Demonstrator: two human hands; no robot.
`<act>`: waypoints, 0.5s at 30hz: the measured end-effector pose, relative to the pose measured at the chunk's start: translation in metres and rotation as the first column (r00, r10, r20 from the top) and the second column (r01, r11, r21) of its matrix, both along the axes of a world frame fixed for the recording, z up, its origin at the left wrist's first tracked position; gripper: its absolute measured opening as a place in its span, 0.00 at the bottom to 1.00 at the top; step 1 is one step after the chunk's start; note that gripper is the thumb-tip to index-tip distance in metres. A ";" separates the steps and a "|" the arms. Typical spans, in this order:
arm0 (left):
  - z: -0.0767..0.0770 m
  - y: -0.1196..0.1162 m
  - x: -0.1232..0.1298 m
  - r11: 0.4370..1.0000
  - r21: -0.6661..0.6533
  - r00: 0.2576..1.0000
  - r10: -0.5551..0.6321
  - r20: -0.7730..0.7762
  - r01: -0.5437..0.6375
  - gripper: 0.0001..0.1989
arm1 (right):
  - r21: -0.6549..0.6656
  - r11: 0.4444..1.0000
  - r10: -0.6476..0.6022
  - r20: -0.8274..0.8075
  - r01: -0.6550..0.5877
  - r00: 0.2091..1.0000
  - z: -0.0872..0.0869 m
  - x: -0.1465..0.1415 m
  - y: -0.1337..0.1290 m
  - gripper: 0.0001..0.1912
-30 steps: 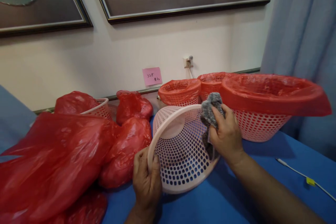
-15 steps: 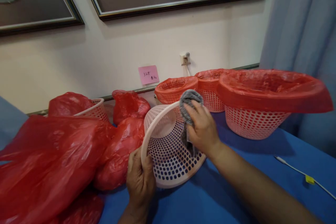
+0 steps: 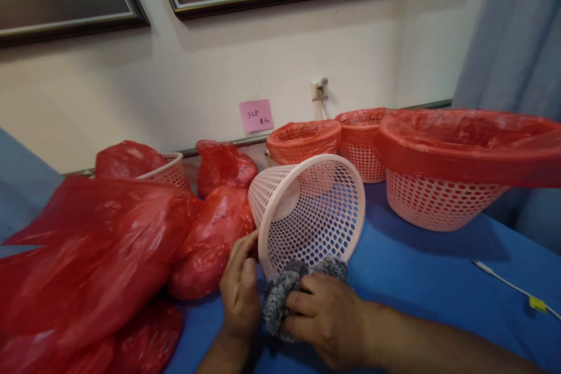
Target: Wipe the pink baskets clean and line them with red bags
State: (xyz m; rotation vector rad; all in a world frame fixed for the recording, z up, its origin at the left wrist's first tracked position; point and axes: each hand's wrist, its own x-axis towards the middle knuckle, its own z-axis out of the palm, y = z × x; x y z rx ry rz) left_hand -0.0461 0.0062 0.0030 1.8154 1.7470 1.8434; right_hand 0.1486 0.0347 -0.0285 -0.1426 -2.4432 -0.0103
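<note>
1. Right hand (image 3: 328,312) clutches a bunched grey cloth (image 3: 280,298) at the near, lower rim of the pale basket (image 3: 268,184); left hand (image 3: 241,289) is at the rim's left side, whether gripping or merely steadying I cannot tell.
2. Tipped, the basket faces its mouth toward the person, over the blue table (image 3: 416,280), beside red bags (image 3: 210,245).
3. Wiping seems the step in hand; another stroke would call for a steady rim.
4. Cloth hides the lowest rim; left fingertips are obscured; the right edge cuts off a red liner (image 3: 473,160).
</note>
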 end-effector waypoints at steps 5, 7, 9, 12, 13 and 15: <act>0.000 0.004 0.003 0.997 0.010 0.997 0.073 -0.011 -0.073 0.19 | -0.090 0.995 -0.020 0.197 0.038 0.980 0.004 0.011 0.014 0.03; 0.001 0.005 0.002 0.991 0.023 0.991 0.134 0.015 -0.135 0.16 | -0.104 0.985 -0.107 0.235 0.134 0.966 0.006 0.015 0.023 0.03; 0.005 0.006 0.000 0.983 0.037 0.984 0.176 0.040 -0.177 0.14 | -0.109 0.968 -0.188 0.274 0.225 0.943 0.003 0.020 0.031 0.06; 0.009 0.008 -0.002 0.975 0.038 0.973 0.214 0.081 -0.218 0.14 | -0.102 0.928 -0.314 0.303 0.358 0.900 -0.002 0.027 0.043 0.08; 0.010 0.009 -0.002 0.974 0.035 0.971 0.222 0.093 -0.225 0.14 | -0.097 0.904 -0.373 0.300 0.417 0.878 -0.003 0.031 0.047 0.08; 0.010 0.010 -0.002 0.972 0.030 0.967 0.230 0.111 -0.235 0.16 | -0.095 0.831 -0.507 0.278 0.548 0.816 0.000 0.040 0.057 0.11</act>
